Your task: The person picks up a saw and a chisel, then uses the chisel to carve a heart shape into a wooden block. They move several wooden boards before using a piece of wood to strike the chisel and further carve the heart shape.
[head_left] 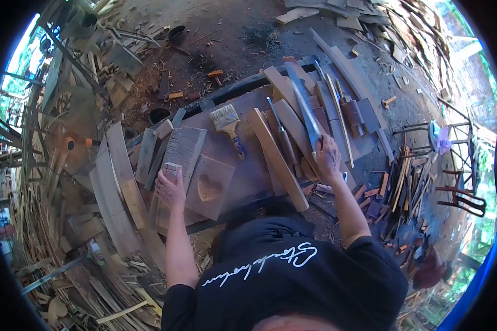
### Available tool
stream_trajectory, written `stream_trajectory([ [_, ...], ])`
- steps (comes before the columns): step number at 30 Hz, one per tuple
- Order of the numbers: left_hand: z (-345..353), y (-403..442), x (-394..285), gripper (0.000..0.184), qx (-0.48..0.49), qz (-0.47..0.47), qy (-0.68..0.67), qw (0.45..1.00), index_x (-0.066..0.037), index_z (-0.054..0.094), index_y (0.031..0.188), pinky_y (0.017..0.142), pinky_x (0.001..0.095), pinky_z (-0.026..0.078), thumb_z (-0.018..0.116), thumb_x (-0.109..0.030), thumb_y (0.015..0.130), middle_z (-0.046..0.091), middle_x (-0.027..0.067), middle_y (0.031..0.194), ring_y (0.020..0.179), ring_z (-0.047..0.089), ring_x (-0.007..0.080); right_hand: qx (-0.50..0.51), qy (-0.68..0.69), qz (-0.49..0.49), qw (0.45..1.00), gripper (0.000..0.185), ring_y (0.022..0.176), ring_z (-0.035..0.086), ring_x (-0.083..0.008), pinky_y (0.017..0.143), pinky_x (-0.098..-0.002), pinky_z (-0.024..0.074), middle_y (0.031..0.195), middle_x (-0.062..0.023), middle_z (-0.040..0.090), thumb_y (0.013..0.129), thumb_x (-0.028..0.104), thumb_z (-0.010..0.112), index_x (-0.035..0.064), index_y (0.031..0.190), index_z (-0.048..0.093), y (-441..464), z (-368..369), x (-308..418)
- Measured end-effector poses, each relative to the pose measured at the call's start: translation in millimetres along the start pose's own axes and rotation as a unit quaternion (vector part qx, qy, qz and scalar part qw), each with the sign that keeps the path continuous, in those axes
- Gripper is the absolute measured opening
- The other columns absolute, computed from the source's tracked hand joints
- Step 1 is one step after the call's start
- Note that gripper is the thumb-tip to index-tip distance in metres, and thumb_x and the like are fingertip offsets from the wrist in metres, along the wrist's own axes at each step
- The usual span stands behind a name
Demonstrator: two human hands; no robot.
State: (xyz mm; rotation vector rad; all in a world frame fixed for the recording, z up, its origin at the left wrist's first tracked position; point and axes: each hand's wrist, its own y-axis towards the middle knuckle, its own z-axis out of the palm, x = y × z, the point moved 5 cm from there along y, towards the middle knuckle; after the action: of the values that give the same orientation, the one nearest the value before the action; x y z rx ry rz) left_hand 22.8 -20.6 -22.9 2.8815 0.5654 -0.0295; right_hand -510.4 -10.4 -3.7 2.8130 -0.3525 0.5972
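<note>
In the head view, the left hand is curled around a small wooden block at the left side of the worktop, just beside a board with scored lines. The right hand is closed around the handle end of a saw, its blade pointing away over wooden pieces. The block looks light, stiff and dry, best pinched by its sides. The saw's blade is probably thin and springy, its toothed edge sharp, so the handle is the safe hold. A brush lies between the hands.
</note>
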Motion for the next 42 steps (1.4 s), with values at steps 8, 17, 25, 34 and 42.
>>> stream_trajectory([
  [8,-7,-13,9,0.067,-0.053,0.006,-0.052,0.997,-0.009,0.046,0.132,0.094,0.0494,0.040,0.061,-0.055,0.085,0.054,0.0178,0.123,0.113,0.052,0.0377,0.014,-0.119,0.032,0.992,0.032,0.104,0.054,-0.0390,0.088,-0.0485,0.0449,0.107,-0.0183,0.055,0.094,0.030,0.055,0.0062,0.115,0.054,41,17,-64],
  [17,-8,-52,26,0.074,-0.070,0.014,-0.004,0.997,-0.008,0.034,0.146,0.106,0.0525,0.029,0.065,-0.038,0.086,0.042,0.0142,0.140,0.128,0.038,0.0363,0.036,-0.110,0.035,0.993,0.035,0.108,0.053,-0.0379,0.087,-0.0525,0.0451,0.115,-0.0168,0.053,0.097,0.034,0.049,0.0090,0.119,0.058,30,30,-73],
  [25,-19,-81,22,0.084,-0.022,-0.024,0.008,0.999,-0.006,0.024,0.151,0.111,0.0528,0.023,0.068,-0.026,0.082,0.027,0.0132,0.154,0.141,0.026,0.0349,-0.109,0.031,-0.089,0.990,0.013,0.079,0.059,-0.0363,0.069,-0.0423,0.0476,0.091,-0.0200,0.057,0.098,0.013,0.053,0.0031,0.098,0.061,33,-7,-22],
  [34,-25,-85,22,0.091,0.012,-0.054,-0.029,0.998,-0.008,0.020,0.152,0.113,0.0538,0.020,0.073,-0.020,0.078,0.024,0.0154,0.155,0.142,0.022,0.0377,0.121,0.183,-0.171,0.961,0.026,0.065,0.056,-0.0426,0.059,-0.0489,0.0429,0.068,-0.0219,0.051,0.095,0.015,0.056,0.0014,0.076,0.047,-30,38,65],
  [42,-26,-51,49,0.082,0.055,-0.097,-0.055,0.992,-0.010,0.033,0.143,0.103,0.0527,0.030,0.075,-0.033,0.076,0.047,0.0177,0.132,0.123,0.043,0.0379,0.219,0.055,-0.146,0.963,0.044,0.097,0.056,-0.0435,0.077,-0.0504,0.0493,0.109,-0.0219,0.048,0.087,0.016,0.065,0.0088,0.125,0.044,-85,77,79],
])
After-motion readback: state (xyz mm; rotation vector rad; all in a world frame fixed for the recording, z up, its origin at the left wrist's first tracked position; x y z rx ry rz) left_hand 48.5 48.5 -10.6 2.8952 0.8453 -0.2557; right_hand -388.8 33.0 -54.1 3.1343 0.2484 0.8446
